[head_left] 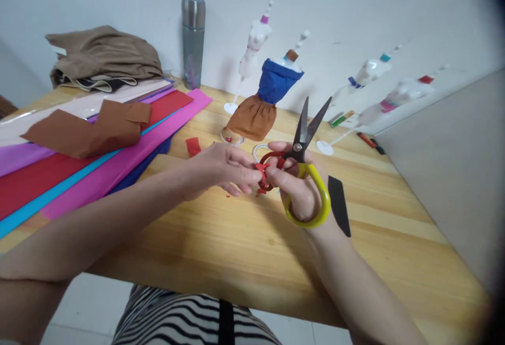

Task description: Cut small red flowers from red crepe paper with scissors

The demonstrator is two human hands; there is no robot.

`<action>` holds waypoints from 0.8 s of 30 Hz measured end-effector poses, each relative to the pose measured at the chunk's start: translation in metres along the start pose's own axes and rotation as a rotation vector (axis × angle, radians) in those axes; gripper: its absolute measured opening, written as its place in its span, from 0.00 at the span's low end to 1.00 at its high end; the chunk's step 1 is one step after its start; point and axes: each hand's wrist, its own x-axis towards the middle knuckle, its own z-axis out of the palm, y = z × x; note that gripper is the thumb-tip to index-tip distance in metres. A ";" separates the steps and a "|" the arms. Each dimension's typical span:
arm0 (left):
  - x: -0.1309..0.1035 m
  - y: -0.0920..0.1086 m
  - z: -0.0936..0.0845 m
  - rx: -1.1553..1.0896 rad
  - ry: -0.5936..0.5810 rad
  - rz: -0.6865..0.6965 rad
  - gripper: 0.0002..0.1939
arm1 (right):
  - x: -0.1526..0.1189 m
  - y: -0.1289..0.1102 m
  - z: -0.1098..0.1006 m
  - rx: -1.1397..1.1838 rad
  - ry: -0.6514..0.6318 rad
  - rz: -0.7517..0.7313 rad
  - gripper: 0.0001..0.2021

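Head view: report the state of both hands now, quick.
Left hand: closed, pinching the small red piece.
Right hand: holding the scissors, blades apart, thumb also at the red piece.

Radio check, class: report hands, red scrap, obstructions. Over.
Left hand pinching red scrap. Right hand pinching it too, red-and-yellow scissors hooked on, blades open. Red handle crowding scrap.

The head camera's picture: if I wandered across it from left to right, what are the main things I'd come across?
A bundled brownish cloth → a tall flask → a small mannequin with a pink neck band → open scissors → a flat black object → a red-and-black object.
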 end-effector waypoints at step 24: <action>0.004 0.000 0.005 -0.011 0.258 0.150 0.09 | 0.001 -0.006 -0.019 -0.358 -0.496 -0.128 0.30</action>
